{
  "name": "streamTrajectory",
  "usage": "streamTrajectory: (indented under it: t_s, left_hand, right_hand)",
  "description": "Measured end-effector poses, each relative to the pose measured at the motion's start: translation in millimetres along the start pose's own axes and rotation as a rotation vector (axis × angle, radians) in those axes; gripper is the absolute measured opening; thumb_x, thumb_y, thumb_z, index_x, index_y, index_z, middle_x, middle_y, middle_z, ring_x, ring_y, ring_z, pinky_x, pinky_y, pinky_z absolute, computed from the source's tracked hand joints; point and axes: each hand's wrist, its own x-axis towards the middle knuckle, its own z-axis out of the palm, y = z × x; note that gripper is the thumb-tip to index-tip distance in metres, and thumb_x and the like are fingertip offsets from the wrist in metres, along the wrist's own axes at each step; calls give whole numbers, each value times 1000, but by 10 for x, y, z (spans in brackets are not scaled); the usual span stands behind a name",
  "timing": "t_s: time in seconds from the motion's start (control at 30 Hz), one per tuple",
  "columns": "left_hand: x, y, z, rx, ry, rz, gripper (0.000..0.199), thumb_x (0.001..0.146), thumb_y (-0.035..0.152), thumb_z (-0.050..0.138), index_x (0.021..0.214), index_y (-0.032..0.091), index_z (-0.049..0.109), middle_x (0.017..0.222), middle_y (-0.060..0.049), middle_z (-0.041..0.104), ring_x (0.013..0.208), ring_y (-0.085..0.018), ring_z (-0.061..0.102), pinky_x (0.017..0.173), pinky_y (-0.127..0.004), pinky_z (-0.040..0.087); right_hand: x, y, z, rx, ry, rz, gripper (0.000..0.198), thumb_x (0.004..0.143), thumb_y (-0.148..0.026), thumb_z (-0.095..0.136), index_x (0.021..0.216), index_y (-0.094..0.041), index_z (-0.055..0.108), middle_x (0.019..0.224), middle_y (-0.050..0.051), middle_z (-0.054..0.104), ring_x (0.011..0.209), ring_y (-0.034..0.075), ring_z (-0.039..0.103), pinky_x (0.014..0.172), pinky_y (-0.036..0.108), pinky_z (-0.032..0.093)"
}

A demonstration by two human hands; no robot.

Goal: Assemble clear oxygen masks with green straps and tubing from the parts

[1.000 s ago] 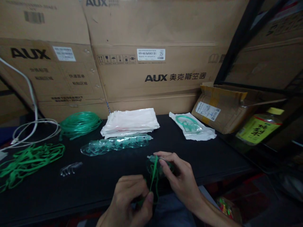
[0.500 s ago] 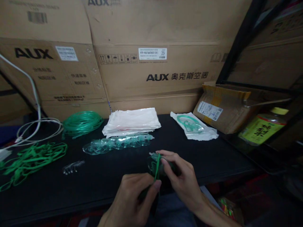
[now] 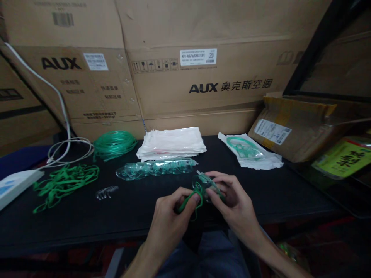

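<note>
Near the front of the black table, my right hand [image 3: 236,199] is closed around a clear green oxygen mask [image 3: 206,178], its narrow white-tipped end pointing up and left. Just left of it, my left hand [image 3: 175,212] pinches a thin green elastic strap [image 3: 182,204] between thumb and fingers. Part of that strap curls loosely against the mask's left side; whether it is attached there I cannot tell. Behind both hands lies a row of nested clear green masks [image 3: 156,169]. A heap of green straps [image 3: 68,181] rests at the left, beside several small clear plastic pieces [image 3: 107,192].
Coiled green tubing [image 3: 115,144] and a stack of white pouches [image 3: 172,141] stand at the back. Right of them are a packaged mask set [image 3: 251,150], an opened cardboard box [image 3: 292,127] and a yellow-labelled bottle [image 3: 344,158]. A white power strip [image 3: 20,185] sits far left.
The strap stretched taut between my hands is now slack and curled. My left hand has risen toward the mask, and the mask has turned in my right hand. The camera view has shifted left.
</note>
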Motion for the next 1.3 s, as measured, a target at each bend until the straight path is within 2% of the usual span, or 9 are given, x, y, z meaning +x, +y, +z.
streamTrajectory:
  t_s: [0.17, 0.33, 0.53, 0.63, 0.7, 0.8, 0.9, 1.03, 1.3]
  left_hand:
    - [8, -10, 53, 89, 73, 13, 20, 88, 34, 69, 77, 17, 70, 53, 10, 32, 49, -7, 33, 48, -20, 24]
    - [9, -71, 99, 183, 96, 109, 10, 87, 25, 71, 80, 17, 69, 56, 11, 34, 48, -6, 35, 50, -18, 26]
    - [-117, -78, 83, 114, -120, 291, 9, 86, 12, 60, 83, 18, 66, 63, 7, 54, 52, -6, 46, 54, -18, 32]
    - [-151, -55, 48, 81, -194, 403, 14, 78, 9, 60, 68, 18, 55, 58, 7, 48, 49, -6, 41, 51, -21, 27]
    - [-139, -39, 30, 97, -139, 441, 31, 83, 14, 60, 57, 17, 44, 54, 6, 40, 47, -6, 35, 49, -23, 22]
    - [-87, -15, 23, 86, 51, 312, 45, 95, 25, 57, 54, 18, 38, 53, 6, 35, 47, -7, 32, 48, -23, 22]
    - [-36, 10, 38, 17, 139, 75, 33, 96, 37, 61, 70, 20, 52, 54, 9, 35, 49, -8, 31, 47, -21, 24]
    - [-21, 35, 54, 81, 7, -23, 35, 95, 45, 62, 73, 18, 65, 52, 7, 40, 49, -9, 35, 49, -23, 24]
    - [-37, -6, 41, 163, -115, 86, 37, 99, 30, 58, 66, 17, 68, 59, 4, 54, 55, -9, 44, 55, -24, 26]
  right_hand:
    - [5, -8, -24, 22, -48, -34, 21, 92, -16, 73, 107, -27, 64, 130, 7, 65, 100, 15, 72, 84, 24, 59]
    - [33, -52, -49, 122, -38, 82, 21, 91, -21, 76, 109, -27, 67, 115, 4, 70, 89, 13, 73, 79, 22, 59]
    - [88, -97, -112, 34, -36, 213, 32, 88, -27, 77, 119, -24, 75, 118, 5, 75, 106, 19, 72, 90, 24, 57]
    - [109, -102, -128, 27, -25, 237, 20, 85, -30, 80, 104, -23, 79, 109, 4, 76, 101, 19, 72, 86, 24, 57]
    - [115, -110, -130, 41, -19, 269, 20, 82, -31, 82, 99, -23, 77, 99, 2, 77, 93, 18, 72, 81, 23, 56]
    - [116, -134, -127, 22, -19, 274, 19, 84, -34, 80, 98, -22, 74, 89, 0, 75, 86, 17, 70, 76, 22, 54]
    - [113, -152, -126, -47, -31, 248, 14, 89, -32, 74, 99, -22, 70, 84, -1, 71, 78, 15, 66, 69, 22, 51]
    - [89, -156, -130, -148, -81, 192, 7, 95, -28, 66, 99, -23, 64, 83, -2, 65, 74, 15, 60, 64, 23, 47]
    - [57, -214, -123, -7, -237, 219, 16, 95, -26, 70, 106, -26, 58, 89, -2, 65, 80, 14, 66, 69, 21, 52]
